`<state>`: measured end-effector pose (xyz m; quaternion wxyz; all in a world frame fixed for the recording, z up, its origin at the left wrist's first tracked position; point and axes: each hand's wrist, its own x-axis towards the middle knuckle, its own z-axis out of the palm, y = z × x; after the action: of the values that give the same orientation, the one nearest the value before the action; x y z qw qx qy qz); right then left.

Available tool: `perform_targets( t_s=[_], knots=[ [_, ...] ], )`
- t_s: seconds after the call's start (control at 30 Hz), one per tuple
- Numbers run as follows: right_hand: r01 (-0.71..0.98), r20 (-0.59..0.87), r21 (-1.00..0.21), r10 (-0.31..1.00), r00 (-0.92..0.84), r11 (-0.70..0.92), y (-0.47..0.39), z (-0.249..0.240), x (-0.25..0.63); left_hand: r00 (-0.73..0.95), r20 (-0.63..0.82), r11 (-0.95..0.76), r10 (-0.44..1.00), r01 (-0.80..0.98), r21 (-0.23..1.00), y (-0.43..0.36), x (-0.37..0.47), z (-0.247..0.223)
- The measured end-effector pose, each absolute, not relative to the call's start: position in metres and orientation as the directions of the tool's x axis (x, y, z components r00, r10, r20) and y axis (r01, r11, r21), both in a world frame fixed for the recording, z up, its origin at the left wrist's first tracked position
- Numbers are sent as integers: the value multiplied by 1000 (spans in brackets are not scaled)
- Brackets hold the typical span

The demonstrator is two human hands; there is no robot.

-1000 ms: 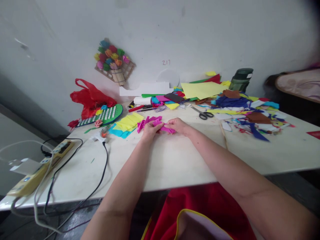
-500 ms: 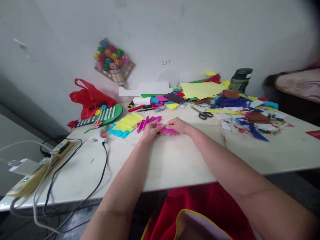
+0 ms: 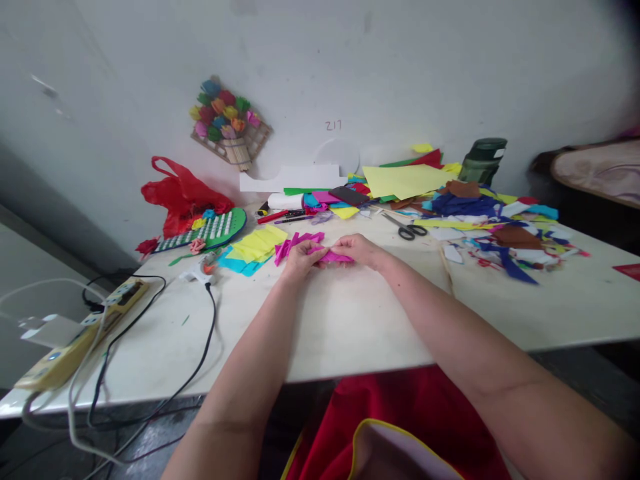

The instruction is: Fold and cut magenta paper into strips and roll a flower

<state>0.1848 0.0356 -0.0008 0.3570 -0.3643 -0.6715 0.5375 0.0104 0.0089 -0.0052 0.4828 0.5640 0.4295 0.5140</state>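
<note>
Between my two hands is a piece of magenta crepe paper (image 3: 334, 256), held low over the white table (image 3: 350, 320). My left hand (image 3: 301, 259) is closed on its left part, thumb on top. With bent fingers my right hand (image 3: 356, 249) pinches its right part; some fingertips are hidden. Just behind the left hand lie folded magenta paper strips (image 3: 295, 244). Left of those, yellow paper pieces (image 3: 260, 243) rest on blue paper sheets (image 3: 243, 264). Scissors with dark handles (image 3: 409, 231) lie beyond my right hand.
A glue gun (image 3: 203, 270) with its black cord lies at left, near a yellow power strip (image 3: 83, 333). A red plastic bag (image 3: 180, 193) and a green board (image 3: 225, 230) stand behind. Paper scraps (image 3: 500, 227) and a green bottle (image 3: 483, 160) occupy the right back.
The magenta paper between my hands has shifted slightly and shows a smoother, flatter surface. Both hands stay nearly in place, still gripping it. The whole view has moved a little.
</note>
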Motion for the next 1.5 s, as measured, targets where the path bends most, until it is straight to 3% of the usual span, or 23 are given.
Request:
perform_targets(
  t_s=[0.27, 0.63, 0.93, 1.17, 1.33, 1.5],
  knots=[
    [-92, -42, -992, 915, -402, -86, 39, 0, 190, -62, 223, -227, 973, -66, 972, 13, 10, -8],
    [-74, -2, -997, 930, -368, -32, 41, -6, 187, 39, 83, -82, 996, -36, 996, 10, 9, -7],
    [-52, 42, -998, 949, -313, 27, 43, -6, 189, 18, 87, -86, 996, -42, 995, 13, 7, -10],
    [-227, -8, -970, 941, -337, -90, 42, 2, 196, -36, 121, -125, 992, -117, 985, 13, 6, -9],
    [-200, -19, -972, 891, -454, -123, 40, 0, 194, 30, 123, -120, 992, -110, 987, 13, 7, -9],
    [-168, -21, -981, 904, -426, -102, 39, -2, 191, 75, 117, -111, 990, -80, 991, 11, 9, -7]
  ],
)
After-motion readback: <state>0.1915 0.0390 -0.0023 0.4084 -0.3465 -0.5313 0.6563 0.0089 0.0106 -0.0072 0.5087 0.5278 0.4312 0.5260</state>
